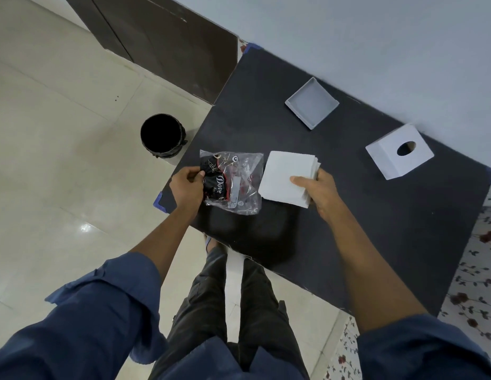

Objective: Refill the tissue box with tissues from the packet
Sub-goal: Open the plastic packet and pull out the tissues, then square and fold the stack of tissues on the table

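My left hand (187, 185) pinches the left edge of a clear plastic packet (233, 182) with black print, which looks emptied and lies on the black table (348, 229). My right hand (318, 192) grips a stack of white tissues (287, 176) just right of the packet, thumb on top. The white tissue box cover (399, 152), with a round hole in its top, stands at the right near the wall. Its shallow white base tray (311, 102) lies open and empty at the back of the table.
A black waste bin (162, 135) stands on the tiled floor left of the table. A dark wooden door (162, 42) is at the back left. The white wall runs along the table's far edge. A floral cloth (480, 270) lies to the right.
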